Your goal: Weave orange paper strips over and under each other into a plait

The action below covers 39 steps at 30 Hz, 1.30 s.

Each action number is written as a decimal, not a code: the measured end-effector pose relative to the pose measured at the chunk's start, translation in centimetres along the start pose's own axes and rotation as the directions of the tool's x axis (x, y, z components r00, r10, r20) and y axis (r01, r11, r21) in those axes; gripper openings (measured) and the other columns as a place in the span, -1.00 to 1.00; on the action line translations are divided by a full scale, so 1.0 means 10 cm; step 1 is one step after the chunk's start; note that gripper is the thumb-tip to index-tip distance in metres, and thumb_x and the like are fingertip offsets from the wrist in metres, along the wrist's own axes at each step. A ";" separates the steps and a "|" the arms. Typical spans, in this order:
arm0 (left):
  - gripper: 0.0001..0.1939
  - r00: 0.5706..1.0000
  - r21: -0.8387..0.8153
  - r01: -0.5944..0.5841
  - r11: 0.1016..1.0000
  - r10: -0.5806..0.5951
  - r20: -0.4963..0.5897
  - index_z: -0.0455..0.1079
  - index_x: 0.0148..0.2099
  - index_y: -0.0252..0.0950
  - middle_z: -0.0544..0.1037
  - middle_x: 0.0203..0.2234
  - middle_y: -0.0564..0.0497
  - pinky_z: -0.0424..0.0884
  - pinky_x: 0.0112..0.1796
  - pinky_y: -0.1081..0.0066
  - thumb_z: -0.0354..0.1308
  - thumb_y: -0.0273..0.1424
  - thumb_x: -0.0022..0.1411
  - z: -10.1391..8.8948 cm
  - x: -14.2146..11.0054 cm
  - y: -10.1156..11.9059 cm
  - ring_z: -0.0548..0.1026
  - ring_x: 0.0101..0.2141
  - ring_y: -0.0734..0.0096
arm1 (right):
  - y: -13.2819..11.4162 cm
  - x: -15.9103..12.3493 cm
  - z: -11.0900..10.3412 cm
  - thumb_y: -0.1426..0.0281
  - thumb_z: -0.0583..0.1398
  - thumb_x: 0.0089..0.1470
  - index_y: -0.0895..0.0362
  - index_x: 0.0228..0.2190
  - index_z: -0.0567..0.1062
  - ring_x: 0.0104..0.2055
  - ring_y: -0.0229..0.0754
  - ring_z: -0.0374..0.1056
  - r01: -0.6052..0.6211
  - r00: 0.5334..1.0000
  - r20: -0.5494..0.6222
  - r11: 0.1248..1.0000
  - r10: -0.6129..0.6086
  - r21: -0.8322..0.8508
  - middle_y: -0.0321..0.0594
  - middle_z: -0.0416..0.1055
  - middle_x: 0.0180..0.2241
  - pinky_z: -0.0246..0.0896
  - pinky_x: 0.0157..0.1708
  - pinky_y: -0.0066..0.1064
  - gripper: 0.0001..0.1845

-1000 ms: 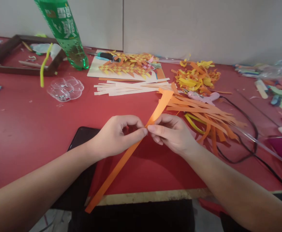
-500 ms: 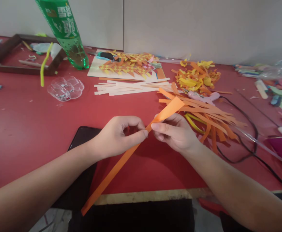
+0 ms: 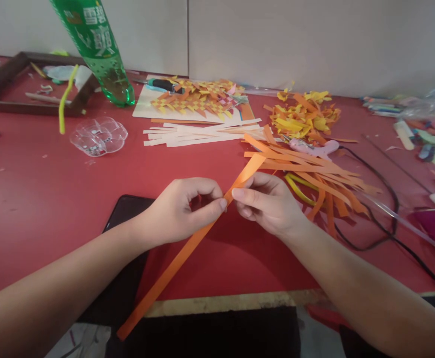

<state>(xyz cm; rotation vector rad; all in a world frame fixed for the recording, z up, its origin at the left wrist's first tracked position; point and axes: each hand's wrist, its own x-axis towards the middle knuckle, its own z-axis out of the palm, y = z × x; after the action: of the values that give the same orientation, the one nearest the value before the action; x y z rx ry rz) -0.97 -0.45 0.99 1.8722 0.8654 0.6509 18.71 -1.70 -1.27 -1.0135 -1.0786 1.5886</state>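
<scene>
Between both hands runs a long orange paper strip (image 3: 180, 259), slanting from the lower left up to the right. My left hand (image 3: 183, 209) pinches it near its upper part with thumb and forefinger. Just beside that, my right hand (image 3: 267, 201) grips the same strip between thumb and fingers; its upper end sticks out above. Behind the right hand lies a loose pile of orange paper strips (image 3: 310, 171). A bundle of pale strips (image 3: 202, 135) rests farther back. Under my left forearm is a black phone-like slab (image 3: 122, 219), partly hidden.
A green bottle (image 3: 100, 54) stands at back left beside a dark wooden frame (image 3: 12, 106) and a clear petal-shaped tray (image 3: 100, 136). Woven orange-yellow paper (image 3: 198, 99), yellow-orange scraps (image 3: 304, 117) and a pink glue gun (image 3: 314, 147) with a black cord (image 3: 392, 199) lie behind.
The strip's upper end, folded out broadly to the right before, now lies straighter and reaches less far right. Its lower end has shifted slightly down and left. Both hands keep their grip.
</scene>
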 end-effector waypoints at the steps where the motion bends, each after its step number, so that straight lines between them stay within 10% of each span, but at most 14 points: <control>1: -0.79 1.000 0.001 0.001 1.000 -0.001 0.006 0.35 -0.41 -0.32 0.38 -0.56 0.14 0.25 -0.45 0.55 0.11 -0.39 0.30 0.00 0.00 0.00 0.30 -0.51 0.58 | -0.01 0.01 0.00 0.31 0.44 -0.12 0.13 -0.62 0.45 -0.72 -0.43 0.15 0.000 1.000 -0.006 1.000 0.000 0.014 -0.44 0.30 -0.73 -0.01 -0.76 -0.59 -0.70; 39: -0.72 0.999 0.037 -0.044 0.998 0.043 0.019 0.35 -0.45 -0.31 0.36 -0.59 0.14 0.24 -0.46 0.52 0.12 -0.33 0.32 0.03 0.00 0.01 0.30 -0.52 0.57 | 0.01 -0.01 0.01 0.32 0.45 -0.12 0.14 -0.64 0.43 -0.69 -0.44 0.20 -0.015 1.000 0.001 1.000 0.015 -0.020 -0.41 0.37 -0.69 0.04 -0.73 -0.60 -0.67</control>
<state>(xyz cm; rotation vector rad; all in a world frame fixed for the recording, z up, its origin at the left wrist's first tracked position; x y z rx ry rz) -0.75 -0.63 0.99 1.9319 0.8321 0.6472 18.63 -1.80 -1.31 -1.0361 -1.0925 1.5930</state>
